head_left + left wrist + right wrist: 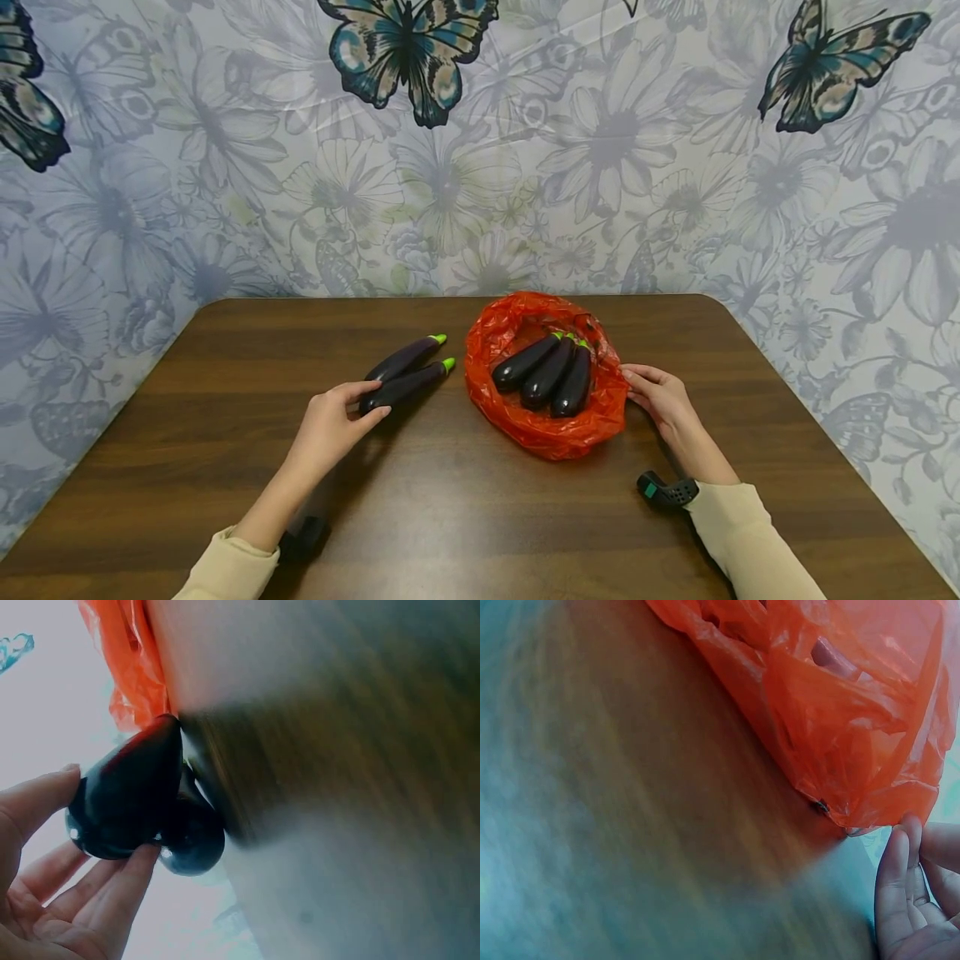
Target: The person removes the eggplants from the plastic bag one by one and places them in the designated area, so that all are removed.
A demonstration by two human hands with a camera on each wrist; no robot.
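Two dark eggplants with green tips lie side by side left of the bag. My left hand (pixel 333 425) grips the blunt end of the nearer eggplant (pixel 405 388) between thumb and fingers; in the left wrist view this eggplant (pixel 127 799) overlaps the other one (pixel 196 836). The farther eggplant (pixel 401 358) rests just behind it. A red plastic bag (pixel 551 437), its rim spread wide, holds three more eggplants (pixel 547 375) with their green ends pointing away. At the bag's right side, my right hand (pixel 663 400) pinches the thin plastic (pixel 885 802) with thumb and fingertips.
Everything stands on a brown wooden table (pixel 450 517) with rounded far corners. Behind its far edge rises a wall (pixel 480 200) with grey flowers and teal butterflies. A black band with a green patch (pixel 667 490) is on my right wrist.
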